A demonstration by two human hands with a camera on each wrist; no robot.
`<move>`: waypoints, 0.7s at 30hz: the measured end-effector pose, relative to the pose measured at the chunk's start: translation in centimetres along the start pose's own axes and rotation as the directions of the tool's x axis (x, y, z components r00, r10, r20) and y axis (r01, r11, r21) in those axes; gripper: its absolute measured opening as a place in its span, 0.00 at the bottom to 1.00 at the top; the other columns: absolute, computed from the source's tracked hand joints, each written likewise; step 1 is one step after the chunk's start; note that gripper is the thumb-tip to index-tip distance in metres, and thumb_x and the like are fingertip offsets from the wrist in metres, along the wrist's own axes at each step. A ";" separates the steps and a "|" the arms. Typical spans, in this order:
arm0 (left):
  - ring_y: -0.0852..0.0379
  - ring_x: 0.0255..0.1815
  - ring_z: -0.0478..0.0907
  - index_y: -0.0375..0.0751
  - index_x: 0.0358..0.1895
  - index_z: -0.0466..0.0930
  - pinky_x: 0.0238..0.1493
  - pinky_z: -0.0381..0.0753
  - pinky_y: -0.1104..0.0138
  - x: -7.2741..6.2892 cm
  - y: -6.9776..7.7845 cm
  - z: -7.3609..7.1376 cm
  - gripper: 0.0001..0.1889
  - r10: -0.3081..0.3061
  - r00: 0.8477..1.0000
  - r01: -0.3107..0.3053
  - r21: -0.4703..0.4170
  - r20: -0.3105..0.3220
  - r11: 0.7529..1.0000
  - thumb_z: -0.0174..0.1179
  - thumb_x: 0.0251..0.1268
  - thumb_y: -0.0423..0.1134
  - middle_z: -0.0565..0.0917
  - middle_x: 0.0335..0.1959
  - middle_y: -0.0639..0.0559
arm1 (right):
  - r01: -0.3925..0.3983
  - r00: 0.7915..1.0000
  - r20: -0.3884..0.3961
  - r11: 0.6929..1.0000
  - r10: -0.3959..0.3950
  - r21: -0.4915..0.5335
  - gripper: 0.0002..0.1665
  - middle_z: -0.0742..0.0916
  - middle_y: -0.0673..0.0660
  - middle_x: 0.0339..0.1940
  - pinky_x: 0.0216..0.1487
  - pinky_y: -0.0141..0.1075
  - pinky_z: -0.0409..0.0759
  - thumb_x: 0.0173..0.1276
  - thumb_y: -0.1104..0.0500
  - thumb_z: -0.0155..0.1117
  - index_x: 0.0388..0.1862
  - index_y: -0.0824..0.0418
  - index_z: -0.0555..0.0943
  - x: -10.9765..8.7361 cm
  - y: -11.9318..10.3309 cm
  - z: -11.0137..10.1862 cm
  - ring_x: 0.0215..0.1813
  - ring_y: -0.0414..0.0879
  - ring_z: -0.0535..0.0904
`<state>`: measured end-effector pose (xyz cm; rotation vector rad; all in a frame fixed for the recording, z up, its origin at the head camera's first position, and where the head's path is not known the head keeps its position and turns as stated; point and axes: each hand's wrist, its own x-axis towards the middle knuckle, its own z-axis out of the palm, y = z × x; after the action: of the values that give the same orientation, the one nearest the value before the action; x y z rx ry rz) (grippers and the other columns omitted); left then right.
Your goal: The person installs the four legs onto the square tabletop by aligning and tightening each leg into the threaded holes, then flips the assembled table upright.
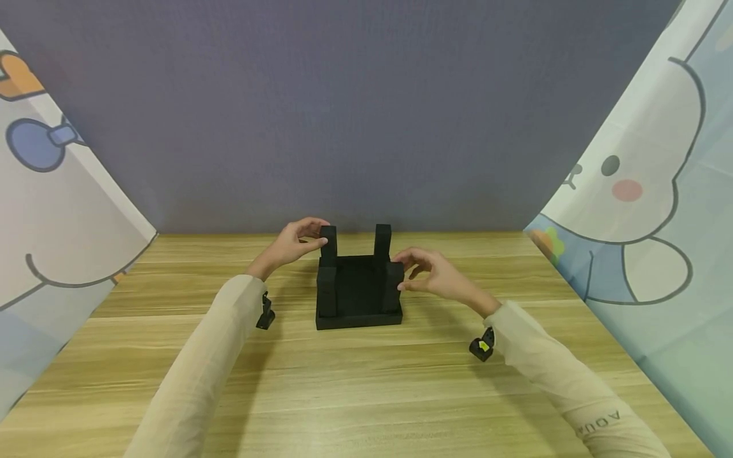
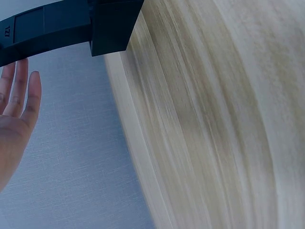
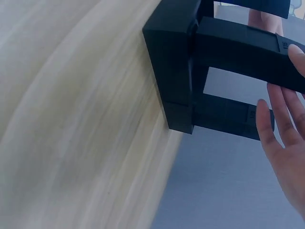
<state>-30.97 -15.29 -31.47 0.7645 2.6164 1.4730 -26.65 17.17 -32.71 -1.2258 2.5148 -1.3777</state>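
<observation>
A black square base (image 1: 357,321) with upright black legs at its corners, like a small upturned table, sits on the wooden table. My left hand (image 1: 294,245) pinches the far left leg (image 1: 328,235) near its top, thumb on the near side. At the near right leg (image 1: 393,280), my right hand (image 1: 432,273) grips the upper end between thumb and fingers. The right wrist view shows that leg (image 3: 238,45) running out from the base (image 3: 167,62) into the hand. In the left wrist view, fingertips overlap the end of the left leg (image 2: 52,26).
The wood-grain table (image 1: 366,381) ends at a grey panel (image 1: 355,114) behind the black base. Cartoon-printed sheets flank it, one on the left (image 1: 63,210) and one on the right (image 1: 641,172). Small black devices hang at the left wrist (image 1: 266,313) and right wrist (image 1: 482,345).
</observation>
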 end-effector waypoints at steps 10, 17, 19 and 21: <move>0.40 0.56 0.70 0.35 0.61 0.67 0.57 0.68 0.48 0.0 0.0 0.1 0.22 -0.003 1.000 0.003 0.000 0.000 1.000 0.55 0.65 0.34 0.71 0.59 0.36 | 0.034 0.999 -0.005 0.999 -0.034 0.006 0.29 0.79 0.62 0.50 0.40 0.48 0.79 0.50 0.65 0.72 0.53 0.65 0.74 -0.2 1.1 0.1 0.44 0.43 0.75; 0.40 0.57 0.69 0.35 0.61 0.67 0.57 0.68 0.48 0.1 -0.1 0.1 0.22 -0.009 1.000 0.009 0.000 0.000 1.000 0.54 0.65 0.34 0.70 0.59 0.37 | -0.035 0.993 0.114 0.998 0.028 0.061 0.33 0.76 0.60 0.58 0.48 0.52 0.76 0.53 0.67 0.69 0.58 0.64 0.71 0.3 0.1 -0.5 0.55 0.49 0.72; 0.40 0.57 0.69 0.35 0.61 0.66 0.57 0.69 0.48 0.1 -0.1 0.1 0.22 -0.013 1.000 0.013 -0.007 0.001 1.000 0.54 0.65 0.34 0.70 0.59 0.37 | -0.042 0.988 0.152 0.996 0.029 0.081 0.33 0.76 0.62 0.58 0.49 0.55 0.75 0.53 0.69 0.68 0.59 0.68 0.69 0.5 -0.7 -0.7 0.58 0.52 0.72; 0.41 0.57 0.69 0.35 0.61 0.66 0.56 0.69 0.48 0.1 -0.1 0.1 0.22 -0.016 1.000 0.016 -0.015 0.001 1.000 0.54 0.65 0.34 0.70 0.59 0.37 | -0.044 0.983 0.183 0.995 0.026 0.094 0.33 0.76 0.64 0.58 0.50 0.57 0.74 0.55 0.69 0.67 0.60 0.69 0.68 0.6 -1.2 -0.9 0.60 0.52 0.72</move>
<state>-31.11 -15.22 -31.58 0.7416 2.6019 1.4857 -26.68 17.07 -31.05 -1.2225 2.3075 -1.3002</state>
